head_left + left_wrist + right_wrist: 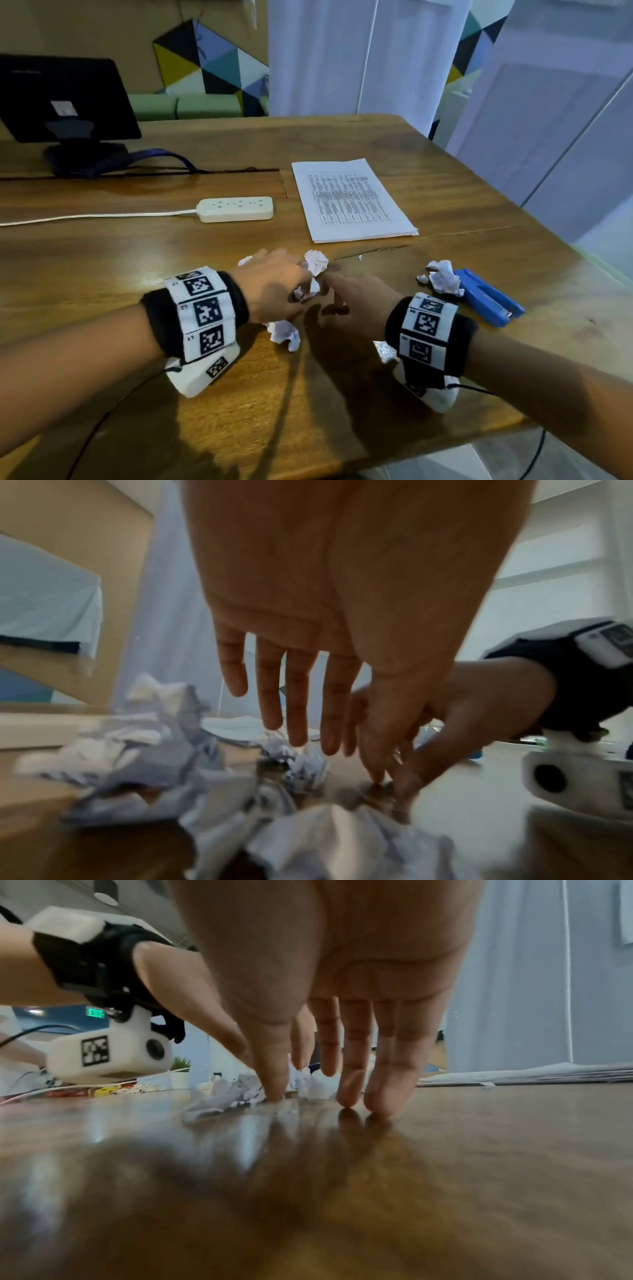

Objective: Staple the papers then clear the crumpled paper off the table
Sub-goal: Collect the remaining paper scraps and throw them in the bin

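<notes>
We are reaching both hands at the crumpled wads mid-counter (445,192). Left hand (274,287), fingers straight, is hovering over a wad (315,262) just ahead; right hand (346,298), fingers extended, fingertips (378,1104) touching the counter, is just right of it. Papers (352,200) are lying beyond.

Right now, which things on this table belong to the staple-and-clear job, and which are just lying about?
Job:
- stack of printed papers
- blue stapler
- crumpled paper: one wad by the stapler, one beyond the fingers, one under the left hand
- left hand and right hand, both open

Lying about:
- white power strip
- black monitor
</notes>
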The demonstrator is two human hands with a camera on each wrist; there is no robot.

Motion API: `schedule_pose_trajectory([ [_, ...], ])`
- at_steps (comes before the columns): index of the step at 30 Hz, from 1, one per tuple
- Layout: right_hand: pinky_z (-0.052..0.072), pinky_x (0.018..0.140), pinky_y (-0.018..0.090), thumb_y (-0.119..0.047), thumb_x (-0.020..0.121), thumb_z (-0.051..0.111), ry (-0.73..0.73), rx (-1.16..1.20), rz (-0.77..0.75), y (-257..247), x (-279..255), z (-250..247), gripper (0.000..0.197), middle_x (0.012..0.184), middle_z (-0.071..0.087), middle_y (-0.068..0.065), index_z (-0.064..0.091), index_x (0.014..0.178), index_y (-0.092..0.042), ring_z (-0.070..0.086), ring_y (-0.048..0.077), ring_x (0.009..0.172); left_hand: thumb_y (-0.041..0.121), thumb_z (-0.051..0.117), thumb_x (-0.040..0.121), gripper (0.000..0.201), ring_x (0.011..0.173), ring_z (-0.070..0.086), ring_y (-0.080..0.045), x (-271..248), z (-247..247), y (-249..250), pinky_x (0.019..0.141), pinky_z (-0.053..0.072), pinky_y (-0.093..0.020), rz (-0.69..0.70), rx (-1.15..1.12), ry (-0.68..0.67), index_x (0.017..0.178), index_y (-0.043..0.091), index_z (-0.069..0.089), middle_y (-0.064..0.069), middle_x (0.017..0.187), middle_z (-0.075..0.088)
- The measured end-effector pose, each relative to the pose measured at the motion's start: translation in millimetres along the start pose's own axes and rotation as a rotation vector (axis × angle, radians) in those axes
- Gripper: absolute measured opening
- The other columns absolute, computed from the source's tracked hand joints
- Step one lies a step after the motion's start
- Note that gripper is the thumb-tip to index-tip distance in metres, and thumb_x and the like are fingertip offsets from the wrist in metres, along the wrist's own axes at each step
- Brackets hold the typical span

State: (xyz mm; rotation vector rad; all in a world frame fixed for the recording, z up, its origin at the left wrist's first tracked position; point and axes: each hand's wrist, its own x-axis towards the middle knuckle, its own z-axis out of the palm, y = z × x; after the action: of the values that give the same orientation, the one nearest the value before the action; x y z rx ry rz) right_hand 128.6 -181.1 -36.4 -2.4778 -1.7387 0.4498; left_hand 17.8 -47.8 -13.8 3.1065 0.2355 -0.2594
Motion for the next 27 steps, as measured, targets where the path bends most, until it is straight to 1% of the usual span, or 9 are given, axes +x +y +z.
schedule_pose_trajectory([
  [3, 0.046, 0.078, 0.028, -0.030, 0.082, 0.066, 0.023, 0.009, 0.019, 4.6, 7.7, -4.0, 0.036, 0.108, 0.065, 0.003, 0.052, 0.111, -0.014, 0.062, 0.022, 0.095, 0.044, 0.056, 0.087, 0.035, 0.107, 0.052, -0.018, 8.3, 6.9, 13.0, 0.093, 0.042, -0.034, 0.028, 0.030, -0.040, 0.114, 0.022, 0.057, 0.002, 0.114, 0.056],
  [5, 0.047, 0.086, 0.029, -0.028, 0.084, 0.064, 0.036, -0.009, 0.038, 11.7, 11.7, -8.2, 0.032, 0.109, 0.065, 0.002, 0.056, 0.112, -0.015, 0.061, 0.020, 0.098, 0.041, 0.056, 0.088, 0.036, 0.103, 0.055, -0.020, 12.1, 10.2, 16.6, 0.088, 0.044, -0.034, 0.031, 0.050, -0.029, 0.115, 0.019, 0.058, -0.001, 0.113, 0.056],
  [7, 0.045, 0.095, 0.031, -0.027, 0.089, 0.058, 0.023, -0.063, 0.046, 16.2, 14.0, -11.8, 0.033, 0.115, 0.064, 0.002, 0.057, 0.121, -0.018, 0.059, 0.020, 0.107, 0.033, 0.055, 0.090, 0.029, 0.098, 0.056, -0.021, 14.2, 10.5, 14.5, 0.083, 0.049, -0.033, 0.019, 0.048, -0.030, 0.111, 0.014, 0.062, -0.004, 0.110, 0.058],
  [10, 0.041, 0.098, 0.033, -0.024, 0.094, 0.049, -0.035, -0.126, 0.006, 16.8, 10.7, -12.3, 0.038, 0.123, 0.056, 0.005, 0.052, 0.132, -0.022, 0.053, 0.022, 0.115, 0.025, 0.055, 0.090, 0.022, 0.098, 0.057, -0.023, 14.0, 7.8, 5.6, 0.084, 0.051, -0.036, 0.003, 0.036, -0.060, 0.103, 0.010, 0.064, -0.006, 0.109, 0.058],
  [15, 0.042, 0.083, 0.026, -0.024, 0.096, 0.044, -0.065, -0.170, -0.090, 20.0, -3.0, -7.6, 0.041, 0.121, 0.049, 0.003, 0.045, 0.136, -0.032, 0.055, 0.020, 0.106, 0.034, 0.054, 0.090, 0.031, 0.103, 0.053, -0.021, 7.4, 6.5, -7.4, 0.086, 0.048, -0.033, -0.039, 0.019, -0.039, 0.110, 0.012, 0.063, -0.004, 0.112, 0.056],
  [17, 0.040, 0.080, 0.024, -0.026, 0.095, 0.048, -0.073, -0.150, -0.120, 22.2, -7.6, -5.6, 0.040, 0.118, 0.050, 0.001, 0.050, 0.134, -0.032, 0.055, 0.018, 0.105, 0.035, 0.054, 0.091, 0.033, 0.106, 0.050, -0.021, 6.4, 5.7, -5.7, 0.086, 0.046, -0.032, -0.026, 0.013, -0.006, 0.114, 0.012, 0.062, -0.004, 0.114, 0.054],
  [19, 0.037, 0.077, 0.022, -0.029, 0.091, 0.055, -0.066, -0.094, -0.111, 23.0, -9.7, -4.7, 0.037, 0.112, 0.054, 0.000, 0.057, 0.128, -0.030, 0.057, 0.016, 0.098, 0.033, 0.053, 0.090, 0.031, 0.104, 0.053, -0.022, 6.6, 5.5, -0.7, 0.086, 0.048, -0.034, 0.005, -0.012, -0.005, 0.108, 0.010, 0.064, -0.006, 0.110, 0.056],
  [23, 0.034, 0.073, 0.022, -0.034, 0.083, 0.066, -0.055, -0.003, -0.055, 20.7, -3.9, -4.3, 0.037, 0.092, 0.049, -0.007, 0.064, 0.120, -0.027, 0.048, 0.010, 0.081, 0.041, 0.057, 0.086, 0.030, 0.095, 0.060, -0.021, 5.4, 10.5, 11.1, 0.081, 0.053, -0.035, 0.071, -0.020, -0.120, 0.091, 0.013, 0.067, -0.005, 0.099, 0.063],
  [27, 0.034, 0.066, 0.018, -0.030, 0.078, 0.072, -0.083, 0.046, -0.076, 14.2, 3.1, -3.8, 0.031, 0.080, 0.048, -0.014, 0.071, 0.109, -0.027, 0.047, 0.006, 0.075, 0.040, 0.063, 0.083, 0.031, 0.100, 0.057, -0.019, 1.8, 10.1, 7.1, 0.085, 0.053, -0.035, 0.079, -0.053, -0.224, 0.106, 0.020, 0.064, -0.001, 0.106, 0.060],
])
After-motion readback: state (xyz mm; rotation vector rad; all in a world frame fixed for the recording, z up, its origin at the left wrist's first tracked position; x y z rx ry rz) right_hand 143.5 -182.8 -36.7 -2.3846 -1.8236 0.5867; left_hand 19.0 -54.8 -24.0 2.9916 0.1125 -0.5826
